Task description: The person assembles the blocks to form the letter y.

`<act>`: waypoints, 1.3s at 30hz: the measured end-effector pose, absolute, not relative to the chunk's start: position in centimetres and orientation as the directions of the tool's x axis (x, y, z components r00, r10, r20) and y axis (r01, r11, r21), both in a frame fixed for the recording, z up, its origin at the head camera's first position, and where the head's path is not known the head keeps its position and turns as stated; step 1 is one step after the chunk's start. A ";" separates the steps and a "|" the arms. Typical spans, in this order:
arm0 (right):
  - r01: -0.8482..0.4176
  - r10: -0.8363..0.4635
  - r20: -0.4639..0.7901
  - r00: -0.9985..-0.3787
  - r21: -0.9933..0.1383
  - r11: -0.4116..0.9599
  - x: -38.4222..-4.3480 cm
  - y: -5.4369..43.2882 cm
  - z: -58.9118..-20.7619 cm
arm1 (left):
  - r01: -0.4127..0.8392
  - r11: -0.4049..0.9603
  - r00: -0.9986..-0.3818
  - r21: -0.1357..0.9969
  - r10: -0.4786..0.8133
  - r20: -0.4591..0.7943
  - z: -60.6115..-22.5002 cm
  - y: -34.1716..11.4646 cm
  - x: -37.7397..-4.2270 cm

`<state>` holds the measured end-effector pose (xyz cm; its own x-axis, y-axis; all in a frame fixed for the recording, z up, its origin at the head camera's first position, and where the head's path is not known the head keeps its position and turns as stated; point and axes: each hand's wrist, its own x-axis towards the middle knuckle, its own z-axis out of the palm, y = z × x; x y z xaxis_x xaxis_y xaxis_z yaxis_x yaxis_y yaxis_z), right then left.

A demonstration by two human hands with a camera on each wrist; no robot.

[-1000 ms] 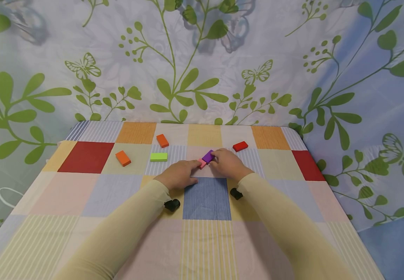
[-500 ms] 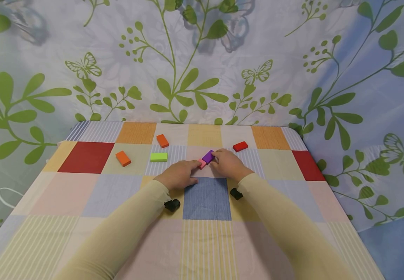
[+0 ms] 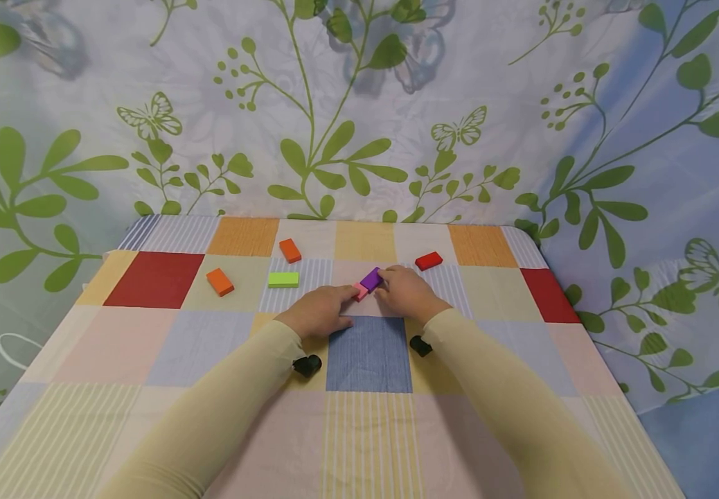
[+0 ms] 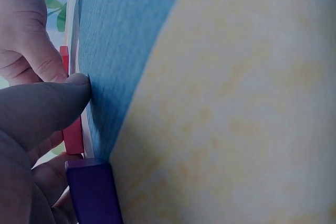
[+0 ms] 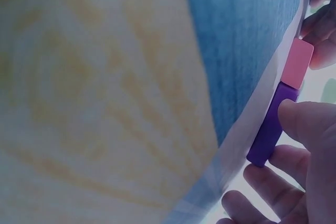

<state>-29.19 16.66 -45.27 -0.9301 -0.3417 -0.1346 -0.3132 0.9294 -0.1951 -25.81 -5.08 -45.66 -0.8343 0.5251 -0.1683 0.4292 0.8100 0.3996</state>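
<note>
In the head view a pink block [image 3: 360,292] and a purple block [image 3: 371,279] stand end to end near the table's middle. My left hand [image 3: 317,310] reaches from the left, its fingertips at the pink block and the thumb spread apart below it. My right hand [image 3: 412,294] pinches the purple block from the right. The right wrist view shows the right thumb [image 5: 300,116] against the purple block [image 5: 272,129], which meets the pink block [image 5: 297,62]. Near the bottom of the left wrist view lies a purple block [image 4: 93,192]; a red one [image 4: 73,138] shows partly behind the thumb.
A red block [image 3: 429,260] lies beyond the right hand. To the left are a lime-green block [image 3: 283,280] and two orange blocks, one nearer [image 3: 219,282] and one farther back [image 3: 289,251]. A patchwork cloth [image 3: 368,360] covers the table, with a leaf-patterned curtain [image 3: 228,125] behind.
</note>
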 end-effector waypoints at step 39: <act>-0.340 -0.367 -0.110 -0.924 -0.203 0.918 -29.4 16.1 -45.0 | 0.428 0.808 -0.828 0.404 0.530 -0.182 -45.2 -5.3 -25.7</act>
<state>-29.36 16.09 -44.96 -0.9238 -0.3668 -0.1101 -0.3403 0.9181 -0.2029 -25.68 -5.28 -45.18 -0.8285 0.5297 -0.1816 0.4285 0.8084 0.4035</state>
